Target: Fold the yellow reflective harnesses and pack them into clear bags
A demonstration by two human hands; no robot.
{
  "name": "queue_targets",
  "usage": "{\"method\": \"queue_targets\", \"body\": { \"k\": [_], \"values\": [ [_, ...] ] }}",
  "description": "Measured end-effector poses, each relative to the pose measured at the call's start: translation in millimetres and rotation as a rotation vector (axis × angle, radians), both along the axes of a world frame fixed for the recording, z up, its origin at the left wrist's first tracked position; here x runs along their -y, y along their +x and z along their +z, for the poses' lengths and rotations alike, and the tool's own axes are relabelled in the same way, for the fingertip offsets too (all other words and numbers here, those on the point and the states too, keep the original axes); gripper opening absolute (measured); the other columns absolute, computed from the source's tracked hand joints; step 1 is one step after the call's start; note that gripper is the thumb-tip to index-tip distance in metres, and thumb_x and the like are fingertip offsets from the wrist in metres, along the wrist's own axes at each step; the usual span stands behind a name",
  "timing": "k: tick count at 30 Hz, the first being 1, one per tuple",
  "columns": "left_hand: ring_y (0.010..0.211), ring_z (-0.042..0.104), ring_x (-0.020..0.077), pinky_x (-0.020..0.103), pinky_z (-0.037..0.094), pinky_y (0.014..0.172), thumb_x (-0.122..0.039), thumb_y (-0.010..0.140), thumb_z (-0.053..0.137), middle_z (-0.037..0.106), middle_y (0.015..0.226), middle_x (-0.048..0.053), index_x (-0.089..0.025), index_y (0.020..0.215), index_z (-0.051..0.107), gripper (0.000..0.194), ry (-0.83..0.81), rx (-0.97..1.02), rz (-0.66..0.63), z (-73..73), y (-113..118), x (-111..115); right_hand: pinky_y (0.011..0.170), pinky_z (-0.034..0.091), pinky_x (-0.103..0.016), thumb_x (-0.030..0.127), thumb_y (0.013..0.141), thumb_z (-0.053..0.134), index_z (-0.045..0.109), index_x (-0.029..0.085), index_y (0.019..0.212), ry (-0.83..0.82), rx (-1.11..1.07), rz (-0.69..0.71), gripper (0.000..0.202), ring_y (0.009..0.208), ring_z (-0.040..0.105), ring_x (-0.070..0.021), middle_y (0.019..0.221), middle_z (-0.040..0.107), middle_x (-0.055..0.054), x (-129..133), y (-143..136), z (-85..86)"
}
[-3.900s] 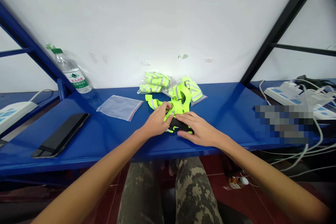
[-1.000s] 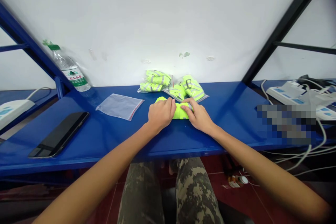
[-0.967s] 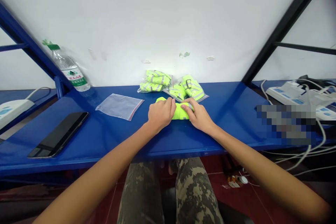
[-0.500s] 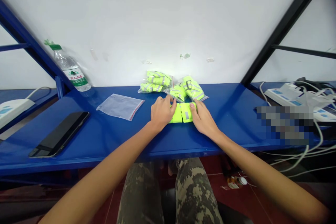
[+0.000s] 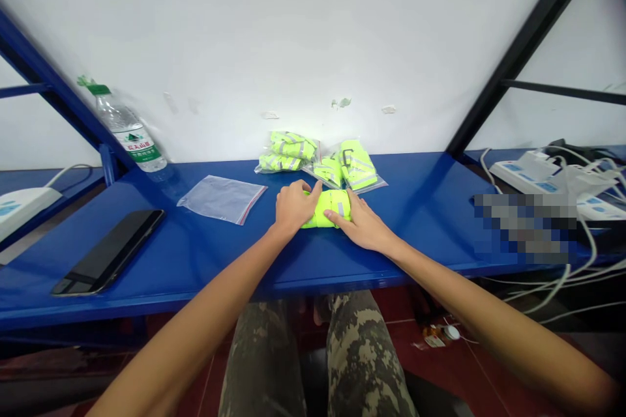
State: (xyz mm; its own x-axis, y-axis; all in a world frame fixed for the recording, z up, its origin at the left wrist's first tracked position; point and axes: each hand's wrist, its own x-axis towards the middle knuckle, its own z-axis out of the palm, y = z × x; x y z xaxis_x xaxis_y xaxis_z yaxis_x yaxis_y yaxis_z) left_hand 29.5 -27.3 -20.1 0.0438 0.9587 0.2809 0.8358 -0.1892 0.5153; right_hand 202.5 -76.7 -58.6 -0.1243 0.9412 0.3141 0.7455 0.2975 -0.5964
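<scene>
Both hands press on a folded neon-yellow strap bundle point(image 5: 327, 208) at the frame centre.

Left hand point(image 5: 292, 207) curls over its left end; right hand point(image 5: 360, 225) lies flat on its right side. Bagged bundles point(image 5: 317, 161) sit just above, on the blue shelf point(image 5: 205, 254).

Both hands are on a folded-up neon yellow reflective strap bundle point(image 5: 328, 207) sitting on the blue shelf point(image 5: 420, 208). Left hand point(image 5: 292, 206) is curled over its left end, right hand point(image 5: 360, 225) lies flatter against the right side, fingers touching the front edge. Just behind it are a few bagged bundles point(image 5: 317, 159) against the white wall. An empty zip bag point(image 5: 222, 198) lies to the left, then a black phone point(image 5: 110, 251) and a water bottle point(image 5: 126, 131) further out.
</scene>
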Motion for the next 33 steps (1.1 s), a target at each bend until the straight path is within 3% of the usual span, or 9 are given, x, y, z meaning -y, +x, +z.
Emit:
{"method": "queue_targets", "body": {
  "k": [3, 9, 13, 17, 22, 24, 28, 31, 33],
  "values": [
    [0.098, 0.068, 0.0299, 0.037, 0.047, 0.088, -0.066, 0.089, 0.045, 0.076, 0.099, 0.010, -0.020, 0.087, 0.074, 0.054, 0.002, 0.089, -0.110, 0.8, -2, -2, 0.107, 0.040, -0.052, 0.067, 0.090, 0.047, 0.041, 0.014, 0.142, -0.004, -0.005, 0.060, 0.074, 0.131, 0.049, -0.0349, 0.137, 0.055, -0.021, -1, -2, 5.9],
    [0.099, 0.067, 0.0257, 0.031, 0.047, 0.085, -0.068, 0.080, 0.060, 0.075, 0.108, 0.007, -0.019, 0.110, 0.072, 0.058, -0.012, 0.188, -0.335, 0.0, -3, 1, 0.106, 0.040, -0.054, 0.057, 0.093, 0.049, 0.045, 0.018, 0.140, -0.014, -0.011, 0.151, 0.061, 0.127, 0.049, -0.0349, 0.136, 0.057, -0.015, -9, -1, 12.4],
    [0.073, 0.062, 0.0180, 0.025, 0.043, 0.063, -0.063, 0.084, 0.057, 0.070, 0.075, 0.003, -0.014, 0.081, 0.074, 0.052, -0.033, 0.286, -0.452, 1.0, -2, 2, 0.108, 0.041, -0.046, 0.052, 0.094, 0.052, 0.047, 0.018, 0.136, 0.041, -0.177, 0.295, 0.054, 0.127, 0.053, -0.0280, 0.135, 0.058, -0.014, -15, 2, 9.9],
    [0.064, 0.056, 0.0137, 0.022, 0.040, 0.055, -0.059, 0.076, 0.069, 0.067, 0.071, 0.002, -0.011, 0.076, 0.072, 0.048, -0.132, 0.533, -0.449, 5.1, 0, 3, 0.104, 0.047, -0.042, 0.052, 0.088, 0.061, 0.045, 0.013, 0.136, -0.036, -0.406, 0.298, 0.064, 0.124, 0.056, -0.0265, 0.135, 0.058, -0.017, -16, -3, 13.0],
    [0.061, 0.057, 0.0130, 0.023, 0.044, 0.055, -0.052, 0.063, 0.083, 0.069, 0.071, 0.003, -0.012, 0.074, 0.072, 0.044, -0.246, 0.873, -0.374, 3.8, 0, -1, 0.113, 0.037, -0.047, 0.049, 0.052, 0.090, 0.039, 0.018, 0.146, -0.085, -0.463, 0.199, 0.112, 0.136, 0.046, -0.0323, 0.147, 0.047, -0.016, -18, -18, 26.4],
    [0.061, 0.058, 0.0134, 0.023, 0.046, 0.055, -0.050, 0.060, 0.085, 0.069, 0.070, 0.003, -0.012, 0.075, 0.072, 0.043, -0.267, 0.965, -0.343, 1.9, -3, -4, 0.113, 0.038, -0.046, 0.047, 0.045, 0.093, 0.039, 0.019, 0.147, -0.085, -0.471, 0.205, 0.119, 0.133, 0.048, -0.0320, 0.145, 0.049, -0.014, -22, -24, 30.2],
    [0.062, 0.062, 0.0145, 0.025, 0.048, 0.056, -0.046, 0.058, 0.087, 0.071, 0.074, 0.004, -0.013, 0.080, 0.074, 0.043, -0.280, 1.076, -0.311, 1.3, -13, -8, 0.114, 0.037, -0.044, 0.049, 0.044, 0.093, 0.045, 0.019, 0.142, -0.004, -0.476, 0.167, 0.113, 0.133, 0.049, -0.0303, 0.142, 0.052, -0.013, -31, -35, 33.1],
    [0.062, 0.064, 0.0164, 0.027, 0.051, 0.058, -0.045, 0.056, 0.088, 0.073, 0.077, 0.007, -0.012, 0.082, 0.074, 0.044, -0.292, 1.156, -0.280, 1.8, -18, -12, 0.115, 0.036, -0.045, 0.056, 0.051, 0.089, 0.046, 0.019, 0.141, 0.076, -0.429, 0.126, 0.107, 0.134, 0.048, -0.0306, 0.143, 0.051, -0.015, -34, -41, 35.4],
    [0.062, 0.064, 0.0180, 0.029, 0.052, 0.057, -0.046, 0.056, 0.088, 0.073, 0.078, 0.008, -0.011, 0.082, 0.074, 0.045, -0.270, 1.180, -0.216, 1.0, -19, -15, 0.118, 0.032, -0.048, 0.061, 0.057, 0.084, 0.044, 0.016, 0.143, 0.151, -0.334, 0.035, 0.105, 0.141, 0.040, -0.0329, 0.149, 0.044, -0.018, -32, -43, 36.2]
  ]
}}
